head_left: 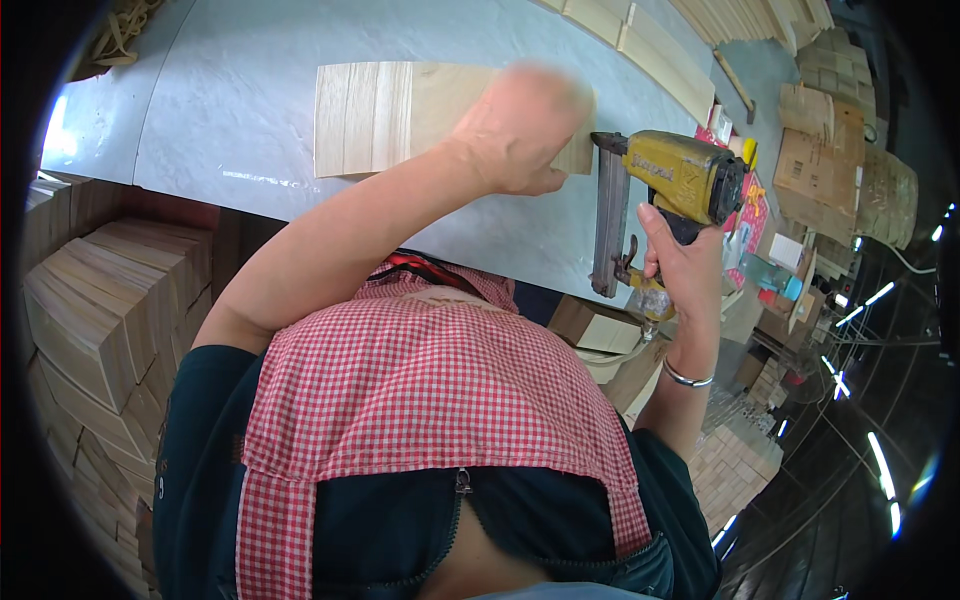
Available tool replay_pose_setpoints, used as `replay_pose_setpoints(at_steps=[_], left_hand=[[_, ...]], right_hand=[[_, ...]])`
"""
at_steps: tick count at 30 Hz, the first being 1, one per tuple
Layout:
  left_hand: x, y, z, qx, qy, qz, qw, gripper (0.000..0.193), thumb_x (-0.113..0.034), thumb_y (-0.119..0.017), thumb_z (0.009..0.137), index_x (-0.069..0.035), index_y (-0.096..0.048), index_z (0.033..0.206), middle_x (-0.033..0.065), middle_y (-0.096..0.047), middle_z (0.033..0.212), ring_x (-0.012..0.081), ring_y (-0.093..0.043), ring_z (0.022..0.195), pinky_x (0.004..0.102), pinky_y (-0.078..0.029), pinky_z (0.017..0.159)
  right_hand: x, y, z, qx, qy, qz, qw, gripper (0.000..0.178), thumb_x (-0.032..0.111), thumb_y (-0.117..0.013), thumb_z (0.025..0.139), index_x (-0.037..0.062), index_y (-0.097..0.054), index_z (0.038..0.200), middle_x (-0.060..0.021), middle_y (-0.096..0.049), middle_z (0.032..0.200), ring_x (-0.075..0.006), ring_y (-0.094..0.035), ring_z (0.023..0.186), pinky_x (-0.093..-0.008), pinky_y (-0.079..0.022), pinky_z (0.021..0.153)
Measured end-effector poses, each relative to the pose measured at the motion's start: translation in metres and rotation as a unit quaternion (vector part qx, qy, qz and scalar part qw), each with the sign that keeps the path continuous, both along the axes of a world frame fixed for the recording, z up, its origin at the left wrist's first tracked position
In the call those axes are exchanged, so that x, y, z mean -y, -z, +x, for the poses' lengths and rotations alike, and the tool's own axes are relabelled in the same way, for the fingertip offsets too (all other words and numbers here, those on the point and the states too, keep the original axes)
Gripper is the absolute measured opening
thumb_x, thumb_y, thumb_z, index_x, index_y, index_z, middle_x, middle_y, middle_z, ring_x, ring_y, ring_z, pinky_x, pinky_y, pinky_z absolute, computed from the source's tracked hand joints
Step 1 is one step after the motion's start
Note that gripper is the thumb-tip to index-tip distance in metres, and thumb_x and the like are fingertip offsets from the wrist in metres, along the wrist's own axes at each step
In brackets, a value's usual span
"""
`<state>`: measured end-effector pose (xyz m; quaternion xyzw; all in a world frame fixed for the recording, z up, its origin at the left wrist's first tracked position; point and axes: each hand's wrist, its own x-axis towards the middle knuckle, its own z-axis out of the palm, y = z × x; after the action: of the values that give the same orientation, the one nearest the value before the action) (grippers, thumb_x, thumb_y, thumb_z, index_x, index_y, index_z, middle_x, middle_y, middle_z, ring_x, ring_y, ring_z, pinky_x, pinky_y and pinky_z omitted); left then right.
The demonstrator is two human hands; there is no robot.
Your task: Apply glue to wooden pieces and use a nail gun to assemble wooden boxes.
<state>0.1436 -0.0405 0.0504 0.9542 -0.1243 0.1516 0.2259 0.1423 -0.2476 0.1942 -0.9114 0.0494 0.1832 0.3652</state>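
In the head view, a pale wooden panel is lying on the grey table, its long side running from left to right in front of the person. Its left part is showing darker grain lines, while its right part is sitting beneath the left hand. That hand is reaching across from the lower left, its back turned toward the camera and its wrist crossing the panel's near edge. Its fingers are blurring and mostly hiding behind the hand, so I cannot tell how far open they are or whether they are gripping the wood or only pressing on it. The panel is extending well out to the left of these fingers and only a little to their right.

The right hand is closing around the handle of a yellow nail gun, the thumb lying along the grip and the other fingers curling around it. The gun's dark nose is standing at the panel's right end, just beside the left hand; I cannot tell whether it is touching the wood. The panel is lying to the left of the right hand's fingers, apart from them.

A silvery bracelet is circling the right wrist. Stacked wooden pieces are standing at the left, below the tabletop.
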Motion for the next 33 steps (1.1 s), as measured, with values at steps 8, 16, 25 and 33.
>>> replay_pose_setpoints(at_steps=[8, 16, 25, 33], left_hand=[[0.001, 0.001, 0.001, 0.018, -0.004, -0.01, 1.0, 0.045, -0.038, -0.077, 0.069, -0.006, -0.069, 0.1, 0.0145, -0.063, 0.117, 0.0283, -0.056, 0.103, 0.0386, -0.042, 0.098], [0.0, 0.0, -0.001, 0.01, -0.006, -0.011, 1.0, 0.046, -0.038, -0.077, 0.069, -0.006, -0.069, 0.1, 0.0152, -0.063, 0.119, 0.0284, -0.056, 0.105, 0.0383, -0.041, 0.099], [0.0, -0.002, -0.002, 0.016, -0.008, -0.004, 1.0, 0.047, -0.039, -0.077, 0.069, -0.005, -0.068, 0.101, 0.016, -0.062, 0.121, 0.0289, -0.056, 0.107, 0.0385, -0.041, 0.101], [-0.001, -0.003, -0.001, 0.001, 0.001, -0.006, 1.0, 0.047, -0.039, -0.077, 0.07, -0.005, -0.068, 0.102, 0.0163, -0.062, 0.122, 0.0288, -0.056, 0.108, 0.0387, -0.04, 0.102]], right_hand=[[0.007, -0.013, 0.026, -0.038, -0.068, -0.015, 0.997, 0.025, 0.019, -0.075, 0.092, -0.0024, -0.064, 0.099, -0.0006, -0.055, 0.058, -0.0081, -0.044, 0.042, -0.0218, -0.04, 0.041], [-0.01, -0.015, 0.05, -0.001, -0.083, 0.005, 0.997, 0.027, 0.019, -0.076, 0.09, -0.0039, -0.065, 0.1, -0.0019, -0.056, 0.058, -0.0086, -0.044, 0.042, -0.023, -0.04, 0.04], [-0.019, -0.011, 0.062, -0.011, -0.107, -0.013, 0.994, 0.029, 0.021, -0.076, 0.091, -0.0044, -0.066, 0.1, -0.0023, -0.056, 0.058, -0.009, -0.045, 0.043, -0.023, -0.04, 0.04], [-0.019, -0.011, 0.063, -0.02, -0.096, -0.02, 0.995, 0.027, 0.021, -0.076, 0.091, -0.0036, -0.066, 0.097, -0.0022, -0.056, 0.057, -0.0092, -0.045, 0.043, -0.0231, -0.04, 0.04]])
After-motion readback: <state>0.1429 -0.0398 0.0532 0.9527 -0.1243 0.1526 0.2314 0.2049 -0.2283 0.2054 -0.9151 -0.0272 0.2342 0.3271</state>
